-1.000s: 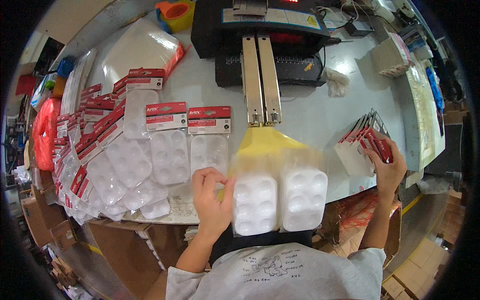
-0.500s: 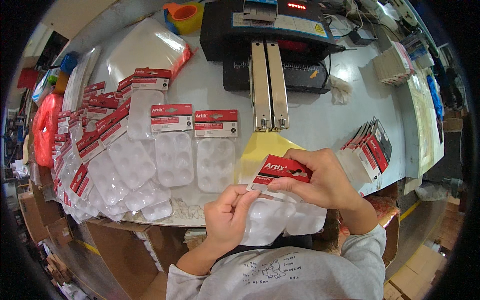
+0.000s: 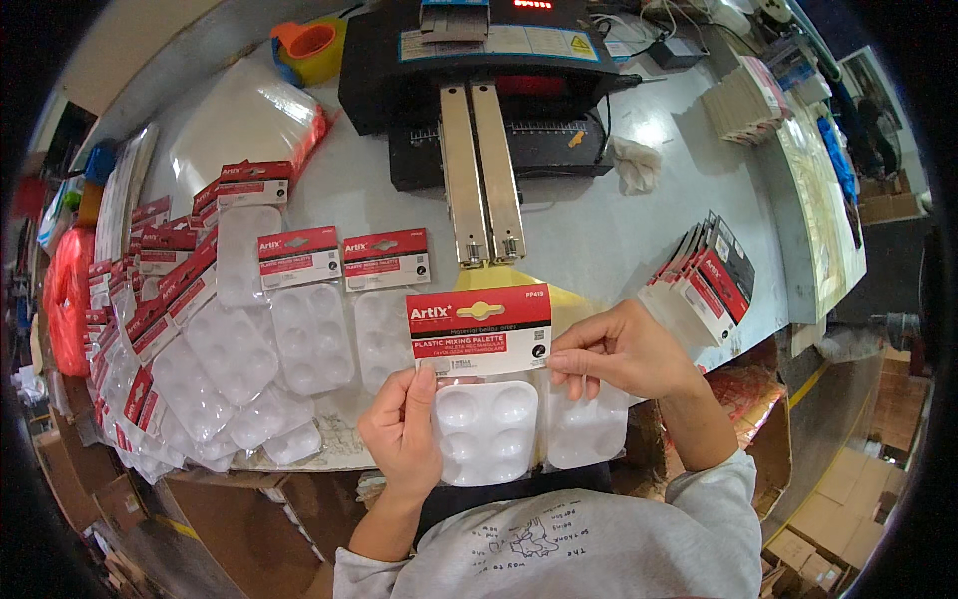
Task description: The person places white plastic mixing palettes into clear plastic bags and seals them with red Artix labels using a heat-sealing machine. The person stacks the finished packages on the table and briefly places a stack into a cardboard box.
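Above glossy wht 6-well palette (image 3: 486, 431), red/wht slotted card (image 3: 479, 331) has L hand (image 3: 401, 431) & R hand (image 3: 634, 351) fingers pinching lower corners.

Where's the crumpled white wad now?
In the head view, the crumpled white wad lies on the table, upper right, just right of the black machine.
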### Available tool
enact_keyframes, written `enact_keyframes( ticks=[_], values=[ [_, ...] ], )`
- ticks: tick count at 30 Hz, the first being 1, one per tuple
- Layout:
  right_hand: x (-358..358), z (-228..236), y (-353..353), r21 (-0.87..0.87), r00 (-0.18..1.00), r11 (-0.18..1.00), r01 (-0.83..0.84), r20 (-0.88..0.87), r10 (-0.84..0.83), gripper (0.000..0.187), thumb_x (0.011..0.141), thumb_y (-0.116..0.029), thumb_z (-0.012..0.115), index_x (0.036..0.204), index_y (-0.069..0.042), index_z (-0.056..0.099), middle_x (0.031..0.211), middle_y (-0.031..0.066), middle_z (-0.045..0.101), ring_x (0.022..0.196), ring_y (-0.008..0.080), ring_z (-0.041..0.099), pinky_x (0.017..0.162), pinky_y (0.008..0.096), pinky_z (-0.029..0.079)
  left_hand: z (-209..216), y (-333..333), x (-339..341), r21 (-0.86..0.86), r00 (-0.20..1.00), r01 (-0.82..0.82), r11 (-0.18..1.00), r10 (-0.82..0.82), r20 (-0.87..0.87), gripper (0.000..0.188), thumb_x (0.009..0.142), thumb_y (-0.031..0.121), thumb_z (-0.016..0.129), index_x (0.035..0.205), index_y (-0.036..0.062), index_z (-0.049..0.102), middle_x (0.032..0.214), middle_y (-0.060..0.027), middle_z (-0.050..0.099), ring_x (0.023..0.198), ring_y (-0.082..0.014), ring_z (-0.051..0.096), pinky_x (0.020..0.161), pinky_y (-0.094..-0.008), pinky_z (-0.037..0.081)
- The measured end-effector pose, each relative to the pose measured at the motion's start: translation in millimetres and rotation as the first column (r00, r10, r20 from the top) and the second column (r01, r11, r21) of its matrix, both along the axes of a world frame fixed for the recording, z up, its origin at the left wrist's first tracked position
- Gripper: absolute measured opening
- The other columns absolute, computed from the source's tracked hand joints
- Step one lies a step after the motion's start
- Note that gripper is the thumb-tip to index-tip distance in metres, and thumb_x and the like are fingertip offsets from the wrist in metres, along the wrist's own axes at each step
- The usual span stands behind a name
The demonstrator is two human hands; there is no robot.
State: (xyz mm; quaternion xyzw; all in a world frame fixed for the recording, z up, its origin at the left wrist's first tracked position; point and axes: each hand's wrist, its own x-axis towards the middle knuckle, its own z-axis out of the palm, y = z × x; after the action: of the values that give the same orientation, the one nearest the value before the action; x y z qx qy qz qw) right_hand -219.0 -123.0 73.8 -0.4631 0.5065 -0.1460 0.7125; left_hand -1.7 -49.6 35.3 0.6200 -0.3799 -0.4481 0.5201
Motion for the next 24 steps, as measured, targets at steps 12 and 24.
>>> enact_keyframes(
  ticks=[12,24],
  values=[
    [20,-50,-33,0.073,0.947,0.947,0.314,0.042,-0.317,0.019,0.087,-0.014,0.057,0.083,0.004,0.063,0.074,0.0094,0.064,0.06,0.0136,0.063,0.052,0.0237,0.05,-41,-65,-7,0.108,0.96,0.084,0.991,-0.11,0.257,0.03,0.097,0.023,0.043,0.08,-0.0009,0.049,0.064,-0.0131,0.051,0.061,-0.0162,0.046,0.06,-0.0305,0.041],
    [16,-49,-35,-0.162,0.932,0.92,0.358,0.007,-0.362,0.022,0.085,-0.012,0.062,0.097,0.006,0.061,0.083,0.01,0.065,0.068,0.0144,0.064,0.061,0.0253,0.052,-63,-71,2,0.043,0.905,0.074,0.996,-0.085,0.417,0.028,0.096,0.021,0.044,0.08,-0.0001,0.05,0.068,-0.0096,0.051,0.064,-0.018,0.047,0.064,-0.0307,0.041]
  ],
)
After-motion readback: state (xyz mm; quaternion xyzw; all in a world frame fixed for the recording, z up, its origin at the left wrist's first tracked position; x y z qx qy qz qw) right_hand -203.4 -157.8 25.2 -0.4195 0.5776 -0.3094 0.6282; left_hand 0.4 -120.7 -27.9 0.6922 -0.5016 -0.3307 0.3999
